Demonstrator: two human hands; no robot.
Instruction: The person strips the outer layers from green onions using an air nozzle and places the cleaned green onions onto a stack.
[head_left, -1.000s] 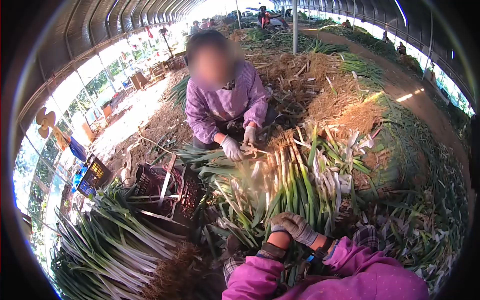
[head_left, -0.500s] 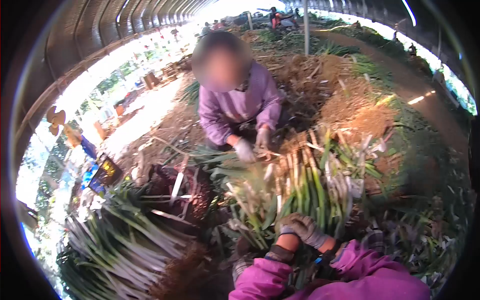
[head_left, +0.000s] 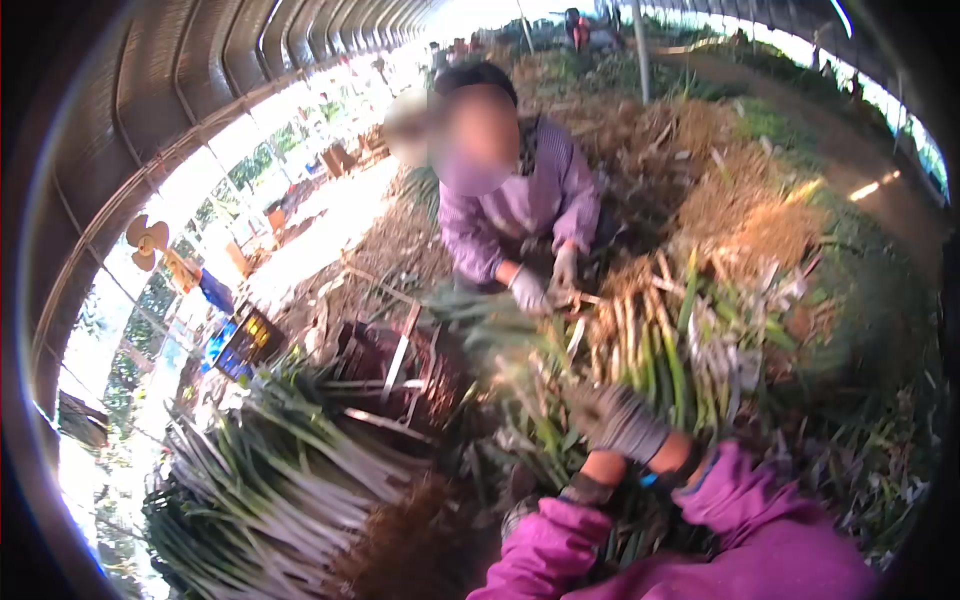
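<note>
My gloved right hand (head_left: 634, 424) lies over my gloved left hand (head_left: 592, 406), its fingers closed around it. The left fingers are mostly hidden and blurred. Both hands are low, just in front of a row of green onions (head_left: 655, 345) with pale stalks and brown roots at the far end. Across the row, a person (head_left: 520, 205) in a purple checked top bends forward. That person's gloved hands hold a small tan object (head_left: 580, 297) near the roots; its shape is unclear.
A heap of long green onions (head_left: 290, 470) fills the lower left, roots toward me. Behind it stands a dark crate (head_left: 400, 375) with reddish strips. Farther left are a black-and-yellow crate (head_left: 248, 343) and a fan (head_left: 147, 242). Cut leaves (head_left: 850, 470) cover the ground at right.
The view has swung left, so the scene sits farther right in the frame. My hands remain together. The person opposite has raised their head slightly and still holds the tan object.
</note>
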